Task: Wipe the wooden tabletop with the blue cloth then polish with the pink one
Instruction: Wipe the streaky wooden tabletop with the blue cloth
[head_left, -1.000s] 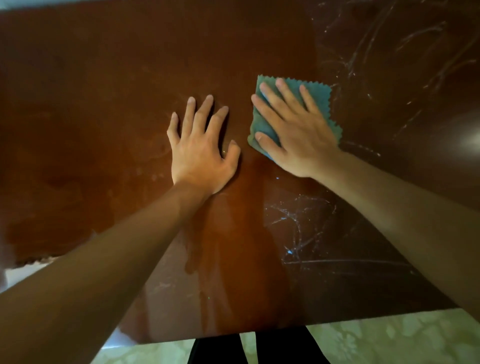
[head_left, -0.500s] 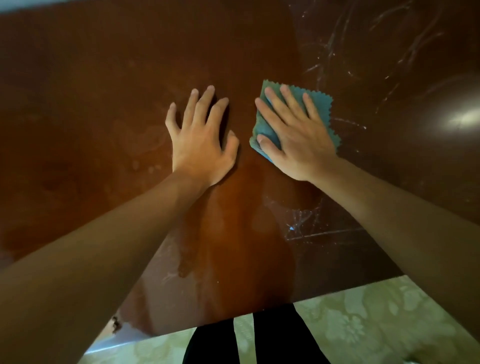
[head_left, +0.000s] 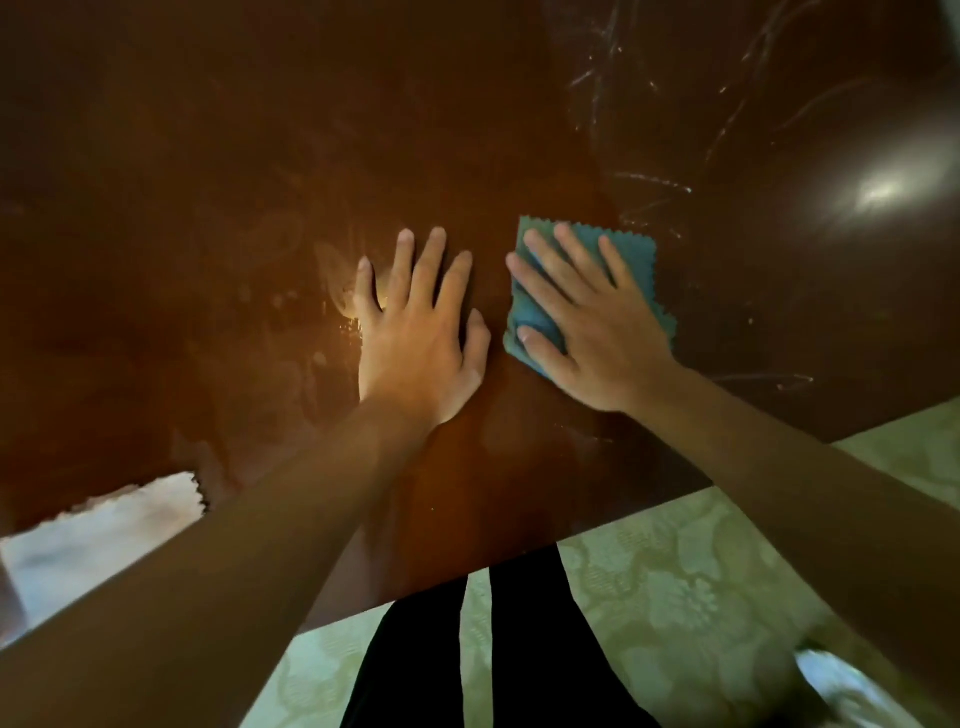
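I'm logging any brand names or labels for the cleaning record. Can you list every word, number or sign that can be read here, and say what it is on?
None: no readable text in this view.
Blue cloth, under the right hand: no tag or print shows.
Wooden tabletop, with the left hand flat on it: only pale smears and scratches, no letters.
Patterned floor: floral pattern, no writing.

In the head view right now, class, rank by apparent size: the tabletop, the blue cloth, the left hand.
1. Tabletop, by far the largest.
2. Left hand.
3. Blue cloth, though the right hand hides much of it, so ranks two and three are unsure.
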